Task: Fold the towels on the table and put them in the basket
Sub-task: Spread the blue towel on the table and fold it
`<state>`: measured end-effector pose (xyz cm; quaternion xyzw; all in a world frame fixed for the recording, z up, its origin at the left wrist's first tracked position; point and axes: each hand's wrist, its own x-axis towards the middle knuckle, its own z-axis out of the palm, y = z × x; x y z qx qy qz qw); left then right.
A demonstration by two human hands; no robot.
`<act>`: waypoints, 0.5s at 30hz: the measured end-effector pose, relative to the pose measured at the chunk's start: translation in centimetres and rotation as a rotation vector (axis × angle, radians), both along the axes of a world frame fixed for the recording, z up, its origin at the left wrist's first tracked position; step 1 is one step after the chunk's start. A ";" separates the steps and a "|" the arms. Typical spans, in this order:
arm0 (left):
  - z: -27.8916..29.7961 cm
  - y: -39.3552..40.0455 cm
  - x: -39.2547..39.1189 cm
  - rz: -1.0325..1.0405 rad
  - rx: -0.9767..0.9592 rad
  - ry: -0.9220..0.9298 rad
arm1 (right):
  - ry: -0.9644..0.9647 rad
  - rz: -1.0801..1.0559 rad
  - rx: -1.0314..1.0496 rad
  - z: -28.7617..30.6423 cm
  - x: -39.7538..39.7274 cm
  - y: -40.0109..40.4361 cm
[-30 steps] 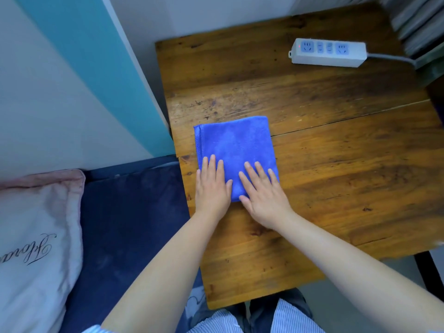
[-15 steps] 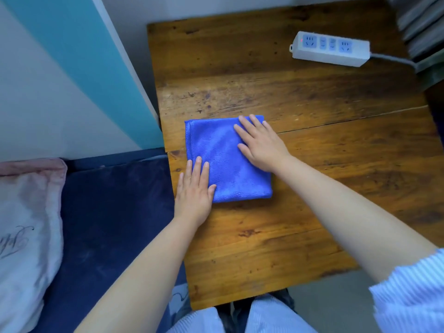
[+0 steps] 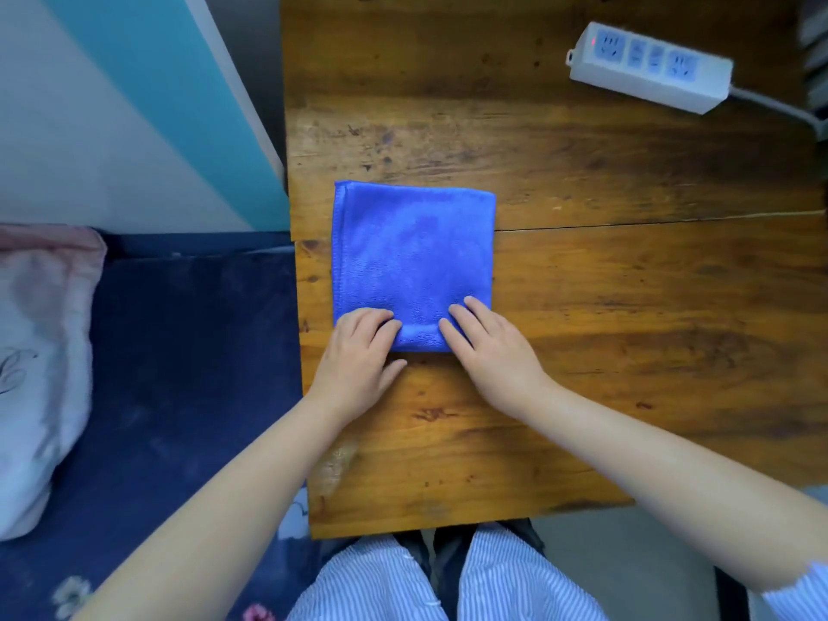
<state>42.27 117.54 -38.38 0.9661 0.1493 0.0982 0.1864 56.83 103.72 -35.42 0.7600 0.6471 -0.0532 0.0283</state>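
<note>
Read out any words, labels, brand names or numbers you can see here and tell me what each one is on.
No text here can be read.
White power strip on the brown wooden table: no readable label, only blue sockets and a red light.
Pink pillow: dark curly marks at its edge, too cut off to read.
Folded blue microfibre towel: no label visible.

Blue-white pinstripe shirt (image 3: 493, 584); sleeve (image 3: 802, 589) pushed up; forearms bare

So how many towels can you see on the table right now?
1. A single blue towel, folded into a square, lies near the table's left edge, with the left hand and right hand at its near edge. No other towel or basket is in view.
</note>
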 end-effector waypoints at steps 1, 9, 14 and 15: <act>-0.1 -0.2 0.2 0.025 -0.013 0.028 | -0.015 0.012 0.023 -0.2 0.1 0.3; 0.0 -1.1 0.4 0.190 -0.102 0.080 | 0.054 0.056 -0.005 1.6 1.7 2.9; 1.2 -2.7 1.1 0.512 -0.051 0.000 | 0.308 0.109 0.098 4.5 3.6 2.7; 1.8 -3.4 1.0 0.568 -0.055 -0.016 | 0.318 0.128 0.090 5.5 3.7 2.8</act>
